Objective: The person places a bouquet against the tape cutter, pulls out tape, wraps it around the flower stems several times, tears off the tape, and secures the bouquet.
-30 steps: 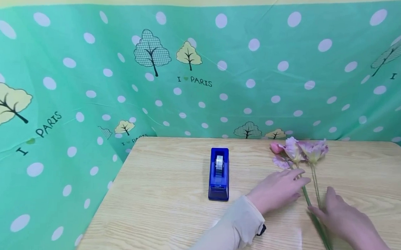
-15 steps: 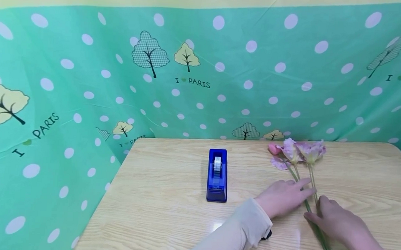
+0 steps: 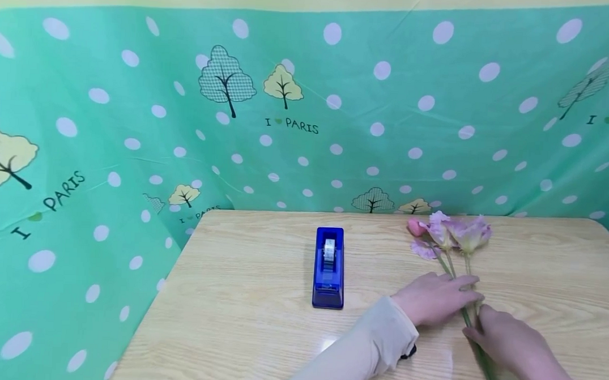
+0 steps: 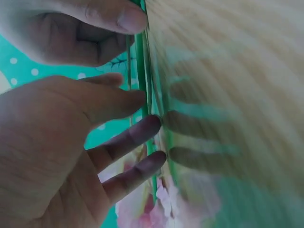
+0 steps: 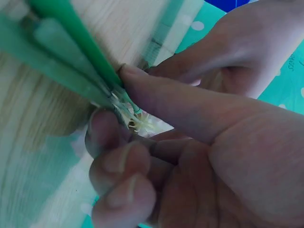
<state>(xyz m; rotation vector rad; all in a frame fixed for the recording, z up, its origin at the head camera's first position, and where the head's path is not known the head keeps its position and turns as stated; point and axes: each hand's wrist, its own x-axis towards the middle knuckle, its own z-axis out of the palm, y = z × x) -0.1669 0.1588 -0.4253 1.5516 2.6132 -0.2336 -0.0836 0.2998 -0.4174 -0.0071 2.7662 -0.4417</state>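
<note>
Pink flowers (image 3: 469,238), on table (image 3: 229,289).
Right hand (image 3: 512,339) pinches the green stems (image 3: 483,361); left hand (image 3: 435,298), loosely spread, touches them farther up.

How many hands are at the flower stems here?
2: the left hand is nearer the blooms; the right hand pinches the stems lower down. Neither is hidden.

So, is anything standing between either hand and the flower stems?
Nothing visible is. The right hand pinches the stems, and the left hand's fingers reach them nearer the blooms. The blue tape dispenser stands apart, off to the left.
</note>
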